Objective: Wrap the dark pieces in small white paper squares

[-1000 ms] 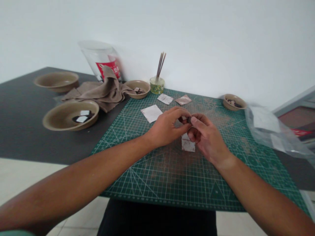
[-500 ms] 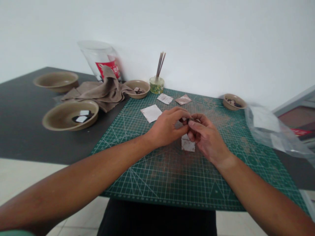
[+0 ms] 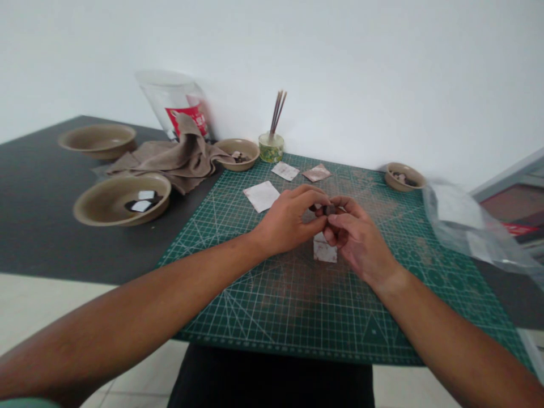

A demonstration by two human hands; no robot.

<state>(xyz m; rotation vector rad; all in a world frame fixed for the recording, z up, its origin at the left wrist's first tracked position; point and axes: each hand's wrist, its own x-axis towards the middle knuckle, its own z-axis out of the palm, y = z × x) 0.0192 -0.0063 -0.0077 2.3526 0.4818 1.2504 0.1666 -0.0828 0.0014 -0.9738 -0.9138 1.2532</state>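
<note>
A small dark brown piece (image 3: 329, 210) sits between the fingertips of both hands, above the green cutting mat (image 3: 272, 300). My left hand (image 3: 293, 218) pinches it from the left, thumb below and fingers bent over. On its right side my right hand (image 3: 355, 229) is closed on it with thumb and forefinger; the lower fingers are curled. Just beneath the hands lies a stained white square (image 3: 325, 251), its upper part partly hidden. A larger white sheet (image 3: 261, 196) rests left of the fingers.
Behind are two stained squares (image 3: 285, 170), (image 3: 317, 173) and a glass jar with sticks (image 3: 271, 148). Bowls (image 3: 122, 201), (image 3: 97, 141), (image 3: 238, 154), (image 3: 404, 176) stand around, with a brown cloth (image 3: 164, 158), a clear tub (image 3: 170, 96) and a plastic bag (image 3: 463, 221).
My right thumb has shifted slightly down, and more of the dark piece shows between the fingertips. Both hands otherwise stay in the same place.
</note>
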